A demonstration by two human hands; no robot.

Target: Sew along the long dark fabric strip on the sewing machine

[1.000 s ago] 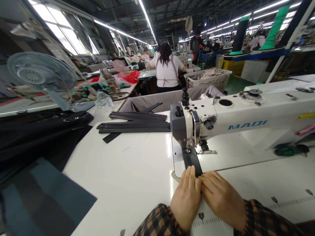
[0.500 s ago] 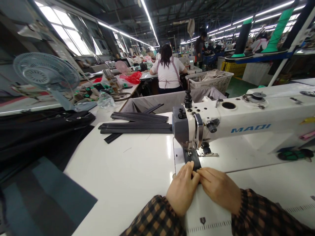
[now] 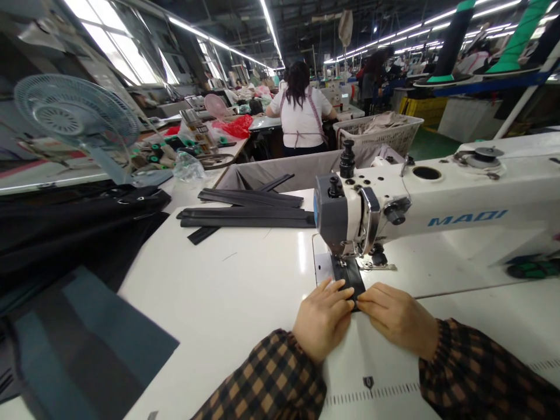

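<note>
A short black strip [image 3: 351, 281] lies lengthwise under the presser foot [image 3: 343, 262] of a white sewing machine [image 3: 455, 216]. Over its left edge my left hand [image 3: 322, 316] rests, fingers stretched and slightly apart, fingertips lying on the strip. My right hand [image 3: 399, 315] is closed, thumb and fingers pinching the strip's right edge near its front end. Both hands are close together in front of the needle. More black strips [image 3: 249, 217] lie stacked and crossed on the white table [image 3: 262, 280], left of the machine head.
Dark fabric [image 3: 65, 245] and a blue-grey panel [image 3: 91, 338] cover the left side. Behind them stands a fan [image 3: 74, 116]. A grey cloth-lined bin [image 3: 284, 169] borders the table's back. Beyond it sit a co-worker [image 3: 301, 111] and a white basket [image 3: 378, 131]. Thread cones [image 3: 452, 44] stand upper right.
My left hand's fingers have spread and shifted left on the strip. My right hand still pinches its edge. The whole view has shifted a little.
</note>
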